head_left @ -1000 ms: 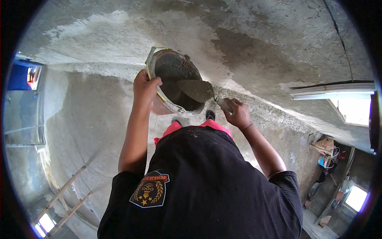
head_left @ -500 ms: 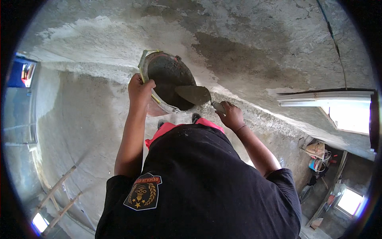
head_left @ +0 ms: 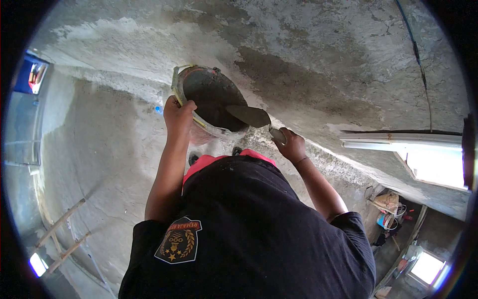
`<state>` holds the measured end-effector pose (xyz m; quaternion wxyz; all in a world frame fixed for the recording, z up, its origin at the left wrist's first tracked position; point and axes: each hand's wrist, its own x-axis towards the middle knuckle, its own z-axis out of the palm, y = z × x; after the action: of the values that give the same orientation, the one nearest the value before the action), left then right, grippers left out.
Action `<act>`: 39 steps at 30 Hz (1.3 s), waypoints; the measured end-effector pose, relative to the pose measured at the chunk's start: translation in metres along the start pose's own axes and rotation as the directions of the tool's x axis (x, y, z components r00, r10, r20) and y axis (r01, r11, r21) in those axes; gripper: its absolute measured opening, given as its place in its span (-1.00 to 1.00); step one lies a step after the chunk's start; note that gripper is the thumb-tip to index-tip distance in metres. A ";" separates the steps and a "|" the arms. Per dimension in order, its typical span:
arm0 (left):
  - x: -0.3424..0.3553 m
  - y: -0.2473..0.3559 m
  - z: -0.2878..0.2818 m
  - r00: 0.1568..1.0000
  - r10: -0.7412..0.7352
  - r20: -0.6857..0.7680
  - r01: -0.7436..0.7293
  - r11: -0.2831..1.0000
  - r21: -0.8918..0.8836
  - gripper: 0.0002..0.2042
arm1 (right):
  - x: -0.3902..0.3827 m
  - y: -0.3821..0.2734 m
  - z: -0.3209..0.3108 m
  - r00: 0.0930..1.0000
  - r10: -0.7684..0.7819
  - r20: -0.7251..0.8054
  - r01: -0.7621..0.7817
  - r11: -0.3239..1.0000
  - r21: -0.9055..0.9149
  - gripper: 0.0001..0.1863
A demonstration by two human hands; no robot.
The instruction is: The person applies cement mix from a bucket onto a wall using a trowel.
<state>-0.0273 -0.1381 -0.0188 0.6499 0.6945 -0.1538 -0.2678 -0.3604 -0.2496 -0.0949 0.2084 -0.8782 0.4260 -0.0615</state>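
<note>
My left hand (head_left: 178, 112) grips the near left rim of a round bucket (head_left: 203, 135), its thumb hooked over the edge. The bucket is tilted and holds dark grey wet mortar (head_left: 209, 99). My right hand (head_left: 290, 145) is closed round the handle of a pointed trowel (head_left: 253, 116). The trowel's blade reaches over the bucket's right edge, its tip above or against the mortar; I cannot tell whether they touch. A yellowish strip runs along the bucket's left rim.
A rough plastered wall (head_left: 318, 45) with a darker patch (head_left: 279, 74) rises just beyond the bucket. A cable (head_left: 417, 55) runs down it towards a bright window (head_left: 433, 164). Buckets and sacks (head_left: 388, 209) lie at right. Wooden poles (head_left: 62, 224) stand at lower left.
The trowel and my right hand have shifted slightly right and nearer. The bucket stays in my left hand, turned a little. A small blue object on the floor has come into sight beside my left hand.
</note>
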 end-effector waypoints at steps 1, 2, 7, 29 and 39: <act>0.000 -0.001 0.001 1.000 -0.002 -0.003 0.002 1.000 0.000 -0.81 | 0.000 0.004 0.001 1.000 -0.002 0.004 0.002 1.000 -0.001 -0.55; -0.001 -0.001 0.002 1.000 -0.016 -0.011 0.016 1.000 0.005 -0.81 | 0.000 0.007 0.002 1.000 0.013 -0.006 -0.013 1.000 0.002 -0.56; -0.001 -0.006 0.008 0.997 -0.054 -0.049 0.055 0.998 0.021 -0.81 | 0.002 0.019 0.001 1.000 0.023 -0.019 -0.023 1.000 -0.002 -0.58; 0.013 -0.006 -0.003 0.992 -0.079 -0.103 0.064 0.988 -0.140 -0.74 | 0.054 0.021 -0.011 0.992 0.037 -0.118 -0.039 0.999 -0.011 -0.58; 0.005 -0.001 -0.043 0.975 -0.122 -0.185 0.108 0.991 -0.081 -0.75 | 0.086 0.017 -0.014 0.980 0.199 -0.023 -0.200 0.964 -0.173 -0.47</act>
<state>0.0012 -0.1061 -0.0206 0.6690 0.7012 -0.0414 -0.2430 -0.3225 -0.3299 -0.0954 0.1348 -0.8455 0.5166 -0.0053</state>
